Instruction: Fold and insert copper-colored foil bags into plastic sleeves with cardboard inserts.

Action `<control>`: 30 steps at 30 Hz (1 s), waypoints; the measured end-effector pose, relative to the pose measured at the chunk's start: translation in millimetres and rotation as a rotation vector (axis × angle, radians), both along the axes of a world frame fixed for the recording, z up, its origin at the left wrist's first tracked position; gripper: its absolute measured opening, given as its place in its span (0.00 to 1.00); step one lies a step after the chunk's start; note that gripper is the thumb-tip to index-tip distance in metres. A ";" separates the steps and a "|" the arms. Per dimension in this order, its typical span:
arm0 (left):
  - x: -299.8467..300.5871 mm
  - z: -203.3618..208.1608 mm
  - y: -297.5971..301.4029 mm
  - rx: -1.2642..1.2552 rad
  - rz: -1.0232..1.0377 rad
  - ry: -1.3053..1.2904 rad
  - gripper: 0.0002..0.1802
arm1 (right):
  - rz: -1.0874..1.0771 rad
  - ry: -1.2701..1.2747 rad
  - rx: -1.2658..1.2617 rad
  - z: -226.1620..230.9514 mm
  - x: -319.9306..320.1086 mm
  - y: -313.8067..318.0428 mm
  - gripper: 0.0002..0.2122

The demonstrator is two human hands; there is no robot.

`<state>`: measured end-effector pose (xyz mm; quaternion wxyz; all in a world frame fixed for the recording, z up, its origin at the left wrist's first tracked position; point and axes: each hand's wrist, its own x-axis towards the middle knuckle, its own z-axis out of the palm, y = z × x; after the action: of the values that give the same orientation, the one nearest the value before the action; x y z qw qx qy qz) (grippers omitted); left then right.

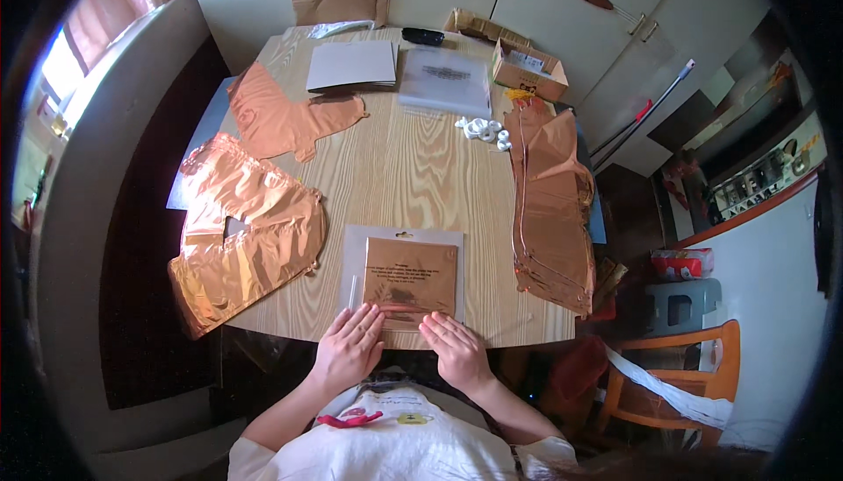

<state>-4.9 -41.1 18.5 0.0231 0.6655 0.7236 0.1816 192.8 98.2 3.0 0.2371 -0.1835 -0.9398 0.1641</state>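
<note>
In front of me at the table's near edge lies a clear plastic pouch (356, 248) with a hang hole at its top. Inside it shows a flat, folded copper-coloured foil balloon (430, 262), with dark print visible through the front. My left hand (349, 349) rests on the pouch's lower left part, fingers stretched out. On the lower right part lies my right hand (457, 352), its fingers also extended and flat. A thin white straw-like strip (354, 291) shows along the pouch's left side, above my left fingers.
Flat copper foil balloons (250, 209) lie at left, more (553, 209) at right. Farther back are white cards (351, 64), clear bags (443, 77), white ribbon rolls (483, 129), a black object (422, 36) and a cardboard box (549, 84). A wooden chair (731, 376) stands at right.
</note>
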 end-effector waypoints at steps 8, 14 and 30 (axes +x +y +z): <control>-11.3 11.3 -11.0 -0.041 -0.014 -0.138 0.31 | -0.098 -0.075 0.137 16.0 27.5 12.0 0.11; -19.4 3.9 -44.8 -0.044 0.165 0.002 0.32 | -0.054 -0.058 0.119 19.2 38.6 6.4 0.11; -7.7 -35.2 -73.5 0.024 0.294 -1.560 0.08 | -0.147 0.256 -0.419 17.7 63.2 -7.9 0.12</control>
<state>-12.6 -114.7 -16.7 0.4918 0.2441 0.5773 0.6044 256.0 90.3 20.8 0.3225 -0.2741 -0.8317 0.3593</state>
